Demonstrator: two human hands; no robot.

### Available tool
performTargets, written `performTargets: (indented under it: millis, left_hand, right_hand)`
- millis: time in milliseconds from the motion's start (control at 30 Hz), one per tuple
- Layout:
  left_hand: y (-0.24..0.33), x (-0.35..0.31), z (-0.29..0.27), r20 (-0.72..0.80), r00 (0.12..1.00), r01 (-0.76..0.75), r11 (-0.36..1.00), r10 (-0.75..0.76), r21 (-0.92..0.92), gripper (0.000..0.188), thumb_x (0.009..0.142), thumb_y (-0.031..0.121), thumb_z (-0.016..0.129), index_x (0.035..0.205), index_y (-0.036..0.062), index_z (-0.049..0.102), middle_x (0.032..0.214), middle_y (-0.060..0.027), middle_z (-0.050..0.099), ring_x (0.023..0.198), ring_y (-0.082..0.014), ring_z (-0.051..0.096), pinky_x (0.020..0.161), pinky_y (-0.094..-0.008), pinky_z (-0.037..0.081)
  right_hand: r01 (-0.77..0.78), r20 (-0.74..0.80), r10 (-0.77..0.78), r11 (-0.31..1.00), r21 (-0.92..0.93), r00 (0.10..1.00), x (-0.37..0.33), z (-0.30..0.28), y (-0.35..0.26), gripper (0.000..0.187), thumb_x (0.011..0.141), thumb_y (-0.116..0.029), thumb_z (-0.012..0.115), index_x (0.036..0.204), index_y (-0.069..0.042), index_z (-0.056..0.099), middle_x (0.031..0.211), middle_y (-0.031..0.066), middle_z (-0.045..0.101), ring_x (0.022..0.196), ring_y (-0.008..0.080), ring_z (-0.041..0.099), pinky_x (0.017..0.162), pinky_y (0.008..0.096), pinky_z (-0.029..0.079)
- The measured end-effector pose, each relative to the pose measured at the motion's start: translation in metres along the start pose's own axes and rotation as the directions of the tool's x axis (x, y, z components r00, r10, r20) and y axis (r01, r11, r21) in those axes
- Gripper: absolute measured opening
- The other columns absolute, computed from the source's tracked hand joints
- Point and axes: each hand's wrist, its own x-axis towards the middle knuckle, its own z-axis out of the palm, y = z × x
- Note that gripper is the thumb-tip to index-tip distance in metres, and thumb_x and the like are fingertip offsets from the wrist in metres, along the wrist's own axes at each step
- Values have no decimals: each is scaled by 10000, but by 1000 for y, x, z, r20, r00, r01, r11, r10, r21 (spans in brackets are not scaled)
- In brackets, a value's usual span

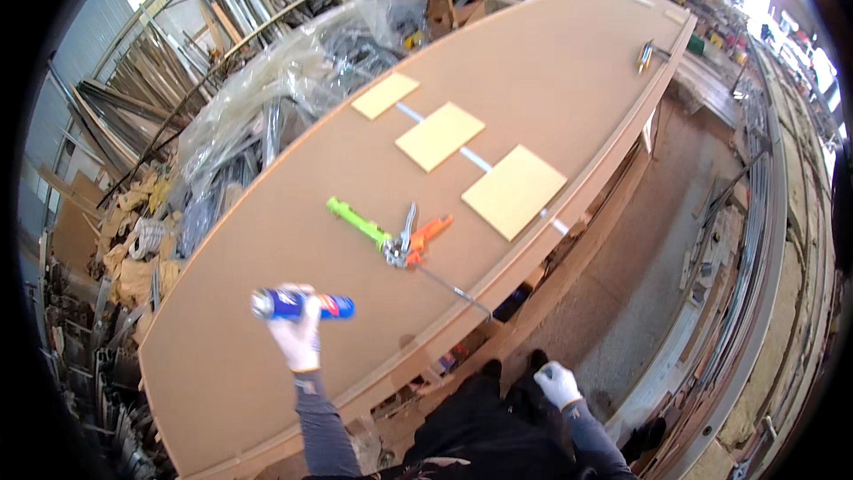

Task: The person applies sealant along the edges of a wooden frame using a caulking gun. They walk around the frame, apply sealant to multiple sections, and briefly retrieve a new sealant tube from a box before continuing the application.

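Note:
My left hand (298, 338), in a white glove, is closed around a blue aerosol can (302, 305) with a red part at one end. The can lies nearly level above the brown tabletop (267, 391). Beyond it on the table rests a foam gun (398, 249) with a green arm, an orange handle and a thin metal barrel pointing toward the near edge. My right hand (557, 384), also gloved, hangs beside my body away from the table. Its fingers are curled in; whether anything sits inside them is hidden.
Several pale yellow rectangular boards (514, 191) lie in a row across the table, with white strips between them. A small metal-and-yellow tool (645, 57) lies near the far right edge. Plastic-wrapped material (284, 89) is heaped along the left; long profiles (755, 204) line the right.

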Motion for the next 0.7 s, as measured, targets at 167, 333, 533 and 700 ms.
performTargets:
  millis: [167, 333, 533, 700]
  left_hand:
    - [-126, -83, 17, -250, 954, 248, 900, -163, 358, 213, 779, 111, 793, 922, 10, 672, 865, -56, 717, 796, -148, 680, 790, -344, 556]
    - [-141, -87, 18, -181, 978, 168, 900, -101, 403, 228, 778, 123, 793, 941, 16, 676, 872, -58, 723, 797, -181, 692, 784, -358, 559]
    - [-146, -87, 15, -176, 977, 180, 908, -120, 379, 346, 749, 113, 824, 1026, 7, 648, 934, -63, 713, 819, -187, 682, 824, -358, 553]
    - [-144, -104, 8, -202, 975, 146, 957, -96, 250, 633, 739, 49, 809, 1288, 10, 497, 1027, -79, 640, 885, -161, 636, 831, -348, 542]
  right_hand:
    - [-115, 216, 157, 974, -195, 964, 4, 11, -3, 375, 887, -367, 720, 1049, -29, 699, 979, 207, 739, 964, 354, 715, 865, 414, 556]
    - [-46, 200, 74, 989, -144, 977, 4, 10, -7, 405, 893, -410, 697, 1037, -32, 677, 983, 215, 731, 960, 400, 693, 857, 451, 548]
    - [5, 194, 30, 984, -177, 981, 16, 11, -13, 408, 897, -412, 689, 1039, -30, 681, 986, 193, 738, 961, 384, 696, 861, 445, 544]
    - [22, 216, 17, 984, -177, 976, 21, 10, -12, 422, 902, -422, 674, 1066, -33, 683, 992, 196, 737, 975, 377, 696, 873, 450, 538]
